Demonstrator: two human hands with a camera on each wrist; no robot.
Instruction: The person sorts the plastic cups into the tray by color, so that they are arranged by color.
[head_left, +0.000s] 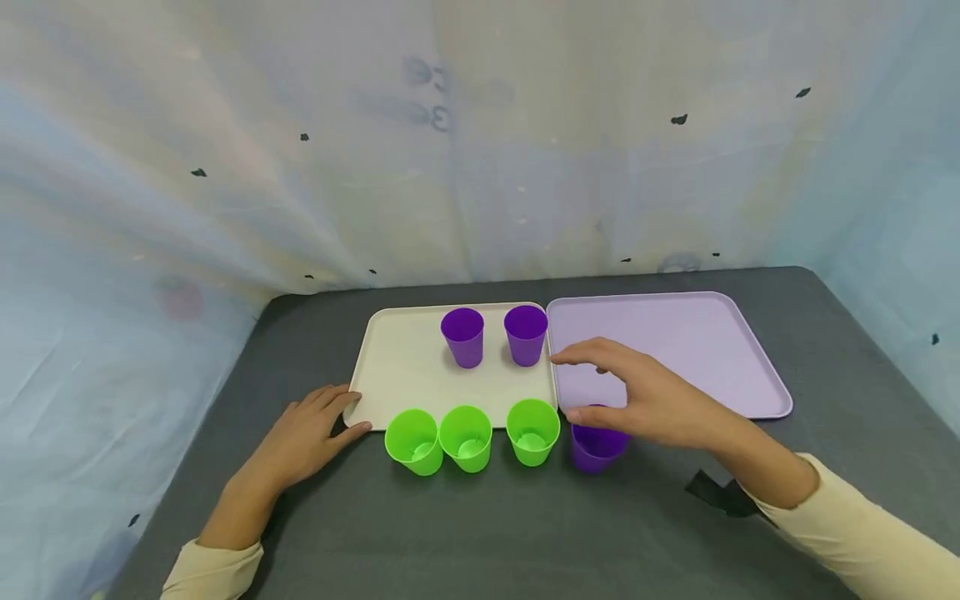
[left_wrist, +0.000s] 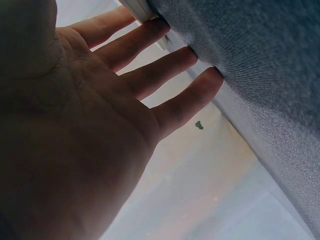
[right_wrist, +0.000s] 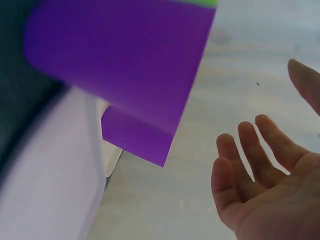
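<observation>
My left hand (head_left: 307,437) rests at the near left corner of the cream tray (head_left: 405,358), fingers extended. In the left wrist view its fingertips touch the dark cloth. My right hand (head_left: 645,392) hovers with thumb and fingers spread, holding nothing. Below it stands a purple cup (head_left: 594,450), its rim partly hidden by the hand; in the right wrist view this cup (right_wrist: 120,60) looms large, apart from the fingers. Two more purple cups (head_left: 465,337) (head_left: 527,335) stand upright on the cream tray. Three green cups (head_left: 417,446) (head_left: 467,442) (head_left: 533,435) line its front edge.
A lilac tray (head_left: 667,333) lies right of the cream tray, their edges meeting. Dark grey cloth (head_left: 465,533) covers the table. Black tape (head_left: 722,493) sticks to it beneath the right forearm. Pale patterned curtains (head_left: 525,167) hang behind and at the sides.
</observation>
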